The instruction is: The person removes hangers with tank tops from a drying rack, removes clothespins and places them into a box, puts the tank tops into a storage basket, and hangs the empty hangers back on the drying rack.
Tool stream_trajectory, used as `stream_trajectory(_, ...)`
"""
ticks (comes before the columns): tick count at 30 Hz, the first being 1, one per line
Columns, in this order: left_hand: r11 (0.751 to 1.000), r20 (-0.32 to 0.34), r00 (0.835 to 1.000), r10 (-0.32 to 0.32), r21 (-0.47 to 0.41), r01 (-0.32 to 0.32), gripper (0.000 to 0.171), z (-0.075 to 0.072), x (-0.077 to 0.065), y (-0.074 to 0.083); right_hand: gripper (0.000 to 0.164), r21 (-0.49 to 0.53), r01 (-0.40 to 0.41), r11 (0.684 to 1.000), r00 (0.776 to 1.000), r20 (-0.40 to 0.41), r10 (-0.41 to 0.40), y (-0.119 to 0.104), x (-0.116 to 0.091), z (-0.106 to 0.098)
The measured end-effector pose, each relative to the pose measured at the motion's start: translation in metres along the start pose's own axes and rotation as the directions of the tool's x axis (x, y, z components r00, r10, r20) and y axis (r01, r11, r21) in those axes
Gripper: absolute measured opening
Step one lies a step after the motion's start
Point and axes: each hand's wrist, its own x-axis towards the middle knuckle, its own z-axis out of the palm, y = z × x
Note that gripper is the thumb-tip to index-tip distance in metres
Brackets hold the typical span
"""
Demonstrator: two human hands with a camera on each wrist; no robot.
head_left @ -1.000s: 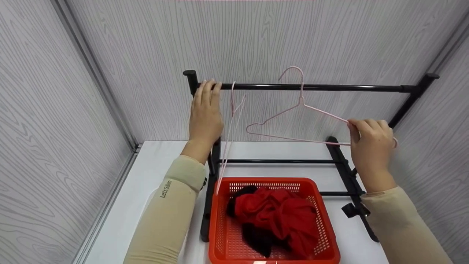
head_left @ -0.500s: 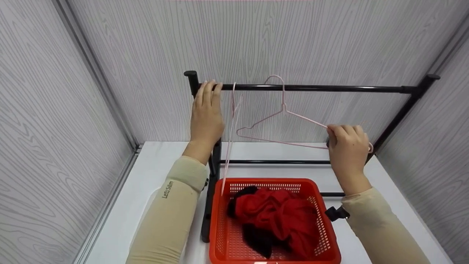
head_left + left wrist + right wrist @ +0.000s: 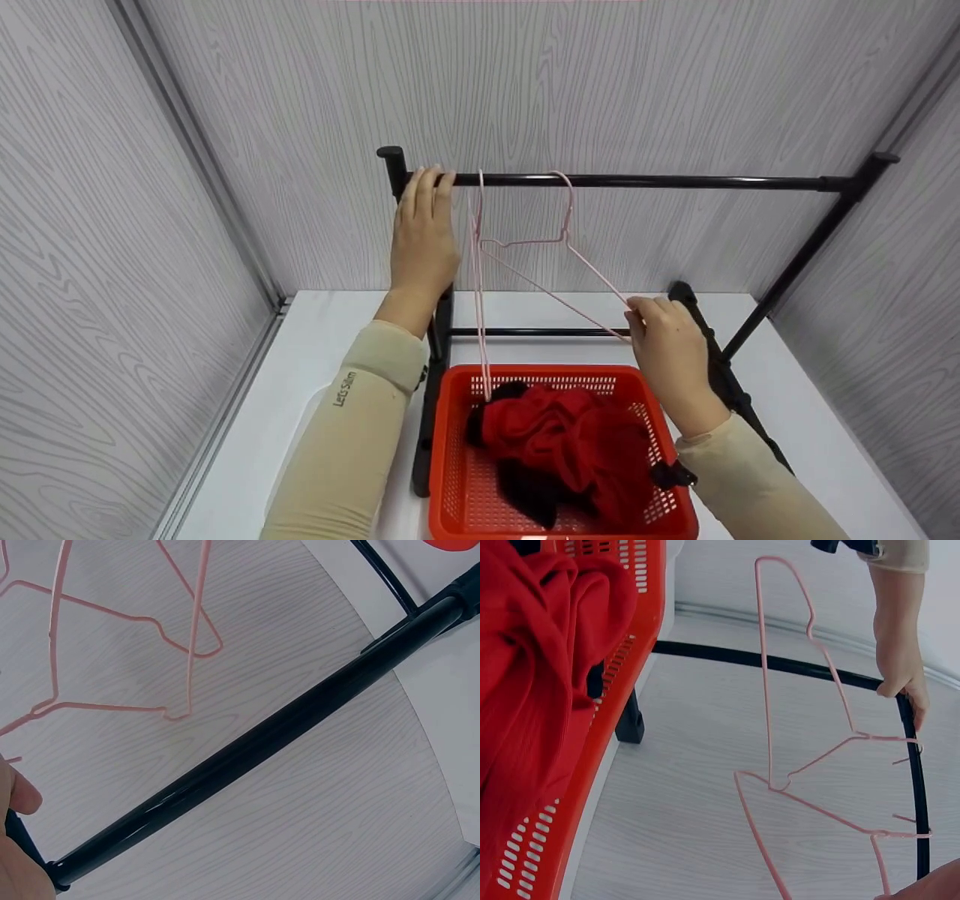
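Note:
My right hand (image 3: 671, 352) pinches the right shoulder of a pink wire hanger (image 3: 571, 206) between thumb and fingers. This hanger's hook is over the black top rail (image 3: 712, 182) of a clothes rack, and its body tilts down towards that hand. At the rail's left end, my left hand (image 3: 424, 232) grips the bar with its fingers laid over it. Just right of it hangs a second pink hanger (image 3: 481, 199), seen nearly edge-on. Both hangers show side by side in the right wrist view, the held one (image 3: 825, 814) lower, with part of my right hand (image 3: 937, 885) at the bottom edge.
Below the rail stands a red perforated basket (image 3: 555, 369) holding crumpled red cloth (image 3: 600, 442) and black cloth (image 3: 529, 487). The rack's right post (image 3: 802, 255) and lower bar (image 3: 540, 331) lie behind. Grey wood-patterned panels (image 3: 637, 90) enclose the white surface (image 3: 337, 315).
My right hand has moved left and down with the hanger, whose hook has dropped from above the rail onto it. The hanging one has swung slightly right. My left hand stays put.

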Motion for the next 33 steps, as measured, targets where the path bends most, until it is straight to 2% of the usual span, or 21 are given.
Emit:
stream_trajectory(7,1.000,0.008,1.000,0.003,0.005,-0.003,0.062,-0.001,0.000,-0.002,0.021,0.055,-0.023,0.998,0.996,0.084,0.019,-0.007,-0.008,0.005)
stream_trajectory(13,1.000,-0.008,1.000,0.006,0.020,-0.006,0.062,-0.001,-0.001,-0.004,0.022,0.080,-0.003,0.997,0.996,0.084,-0.004,-0.010,-0.011,0.011)
stream_trajectory(22,1.000,0.012,1.000,0.009,0.024,-0.009,0.063,-0.004,-0.001,-0.005,0.022,0.087,0.036,0.996,0.998,0.053,-0.041,-0.009,-0.015,0.018)
stream_trajectory(33,1.000,0.008,1.000,0.011,0.029,-0.012,0.068,-0.004,-0.002,-0.004,0.023,0.112,0.017,0.994,0.999,0.044,-0.022,-0.006,-0.018,0.017)
